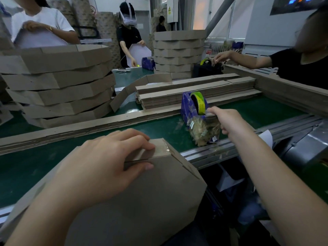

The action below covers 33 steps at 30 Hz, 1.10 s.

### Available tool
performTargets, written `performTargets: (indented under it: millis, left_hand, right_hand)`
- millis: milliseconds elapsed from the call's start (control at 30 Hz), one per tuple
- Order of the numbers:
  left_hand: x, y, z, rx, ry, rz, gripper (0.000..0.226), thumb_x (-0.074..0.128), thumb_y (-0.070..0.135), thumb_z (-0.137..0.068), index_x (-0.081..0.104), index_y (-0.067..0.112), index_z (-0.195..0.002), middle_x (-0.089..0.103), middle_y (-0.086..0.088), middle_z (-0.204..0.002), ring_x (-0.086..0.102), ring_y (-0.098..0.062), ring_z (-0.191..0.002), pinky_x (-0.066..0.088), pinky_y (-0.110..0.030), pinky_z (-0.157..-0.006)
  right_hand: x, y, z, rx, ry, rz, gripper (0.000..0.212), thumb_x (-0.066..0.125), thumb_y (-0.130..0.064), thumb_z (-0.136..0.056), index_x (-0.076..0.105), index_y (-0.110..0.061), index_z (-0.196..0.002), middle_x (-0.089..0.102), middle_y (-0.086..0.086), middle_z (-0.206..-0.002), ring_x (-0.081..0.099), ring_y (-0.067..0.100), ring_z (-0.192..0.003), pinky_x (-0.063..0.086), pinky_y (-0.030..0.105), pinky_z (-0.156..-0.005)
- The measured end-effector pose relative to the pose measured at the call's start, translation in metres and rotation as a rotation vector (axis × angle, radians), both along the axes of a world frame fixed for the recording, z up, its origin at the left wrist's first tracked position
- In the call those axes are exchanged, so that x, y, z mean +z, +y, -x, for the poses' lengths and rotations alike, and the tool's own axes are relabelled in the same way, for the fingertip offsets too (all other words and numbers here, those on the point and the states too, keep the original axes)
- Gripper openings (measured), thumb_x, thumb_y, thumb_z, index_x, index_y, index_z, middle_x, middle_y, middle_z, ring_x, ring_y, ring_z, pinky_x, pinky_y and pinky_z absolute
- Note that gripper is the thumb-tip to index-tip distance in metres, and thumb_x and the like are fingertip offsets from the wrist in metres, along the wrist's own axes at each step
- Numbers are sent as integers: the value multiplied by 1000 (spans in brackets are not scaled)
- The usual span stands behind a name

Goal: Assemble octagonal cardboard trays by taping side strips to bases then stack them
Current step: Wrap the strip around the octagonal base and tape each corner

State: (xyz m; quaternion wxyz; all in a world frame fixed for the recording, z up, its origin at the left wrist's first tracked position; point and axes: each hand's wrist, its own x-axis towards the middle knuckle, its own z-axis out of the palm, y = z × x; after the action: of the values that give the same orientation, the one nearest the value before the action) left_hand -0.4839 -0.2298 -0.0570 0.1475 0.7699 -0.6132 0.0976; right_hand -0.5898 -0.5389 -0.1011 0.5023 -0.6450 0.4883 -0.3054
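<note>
A brown cardboard tray (150, 197) lies upside down in front of me, overhanging the green table's near edge. My left hand (106, 162) grips its far corner, fingers over the base and thumb on the folded side strip, beside a clear piece of tape (164, 148). My right hand (229, 119) reaches to the blue tape dispenser (190, 110) with its yellow-green roll (198, 102) and pinches the tape end at the cutter. A long flat side strip (88, 128) lies across the table behind the tray.
Finished trays are stacked at the left (58, 84) and at the back (179, 54). Flat strips are piled mid-table (195, 91). Other people work around the green table (248, 110); one arm (245, 59) reaches to a second dispenser. A metal rail (221, 150) edges the table.
</note>
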Motion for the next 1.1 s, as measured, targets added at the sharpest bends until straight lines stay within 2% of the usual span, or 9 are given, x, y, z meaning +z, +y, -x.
performTargets:
  millis: [267, 333, 500, 600, 700, 767, 867, 967, 1100]
  left_hand:
    - [1, -1, 1, 22, -12, -8, 38, 39, 72, -82, 56, 51, -108, 49, 39, -122, 61, 2, -89, 41, -18, -59]
    - [0, -2, 1, 24, -10, -11, 34, 42, 72, -85, 55, 52, -109, 49, 39, -122, 62, 1, -90, 47, -23, -61]
    - [0, -4, 0, 20, 6, -20, 35, 42, 71, -82, 53, 53, -110, 47, 40, -123, 61, 2, -90, 51, -28, -64]
    - [1, -6, -1, 17, 7, -36, 38, 37, 74, -84, 52, 53, -111, 45, 41, -125, 60, 3, -91, 52, -29, -66]
    - [2, -5, -2, 25, 3, -46, 43, 35, 76, -79, 51, 54, -113, 42, 42, -126, 60, 2, -93, 52, -30, -67]
    - [2, -4, -1, 27, 6, -41, 42, 35, 76, -80, 50, 54, -113, 42, 42, -126, 60, 2, -94, 52, -30, -67]
    - [1, -2, -2, 42, 8, -39, 40, 40, 74, -80, 50, 53, -113, 43, 41, -126, 60, 2, -96, 53, -32, -68]
    - [0, -2, -2, 59, 16, -31, 44, 43, 73, -76, 50, 50, -112, 48, 38, -123, 61, 0, -96, 54, -34, -71]
    - [-1, 1, -2, 81, 12, -11, 42, 44, 75, -77, 48, 50, -111, 51, 36, -120, 62, -1, -96, 54, -33, -70]
  right_hand:
    - [6, 5, 1, -98, -376, -299, 20, 80, -20, -74, 67, -16, -60, 51, -6, -57, 32, 5, -48, 30, 21, -49]
    - [3, 8, 4, -91, -454, -308, 29, 78, -18, -73, 67, -17, -45, 52, -10, -47, 37, 5, -51, 34, 22, -53]
    - [-24, 21, 20, 26, -753, -226, 31, 61, -7, -71, 63, -18, -42, 51, -9, -52, 44, 6, -55, 38, 25, -69]
    - [-37, 25, 24, -2, -525, -39, 11, 65, -13, -64, 63, -7, -56, 57, 4, -74, 49, 14, -67, 38, 26, -67]
    - [-46, 23, 30, -137, -49, 299, 29, 69, -15, -78, 55, 0, -57, 47, 2, -98, 50, 11, -75, 34, 27, -64]
    - [-44, 32, 36, -184, 12, 404, 29, 70, -17, -82, 57, -6, -58, 43, -2, -98, 50, 13, -80, 34, 27, -68]
    - [-31, 51, 36, -5, -172, 438, 14, 71, -17, -84, 68, -10, -72, 45, -8, -93, 48, 5, -86, 36, 16, -73]
    - [-4, 80, 27, 378, -381, 343, 15, 68, -17, -87, 71, -16, -72, 54, -8, -88, 50, 0, -67, 42, 13, -67]
    - [23, 102, 14, 800, -317, 190, 24, 61, -29, -88, 70, -29, -66, 54, -13, -61, 47, 5, -53, 44, 23, -67]
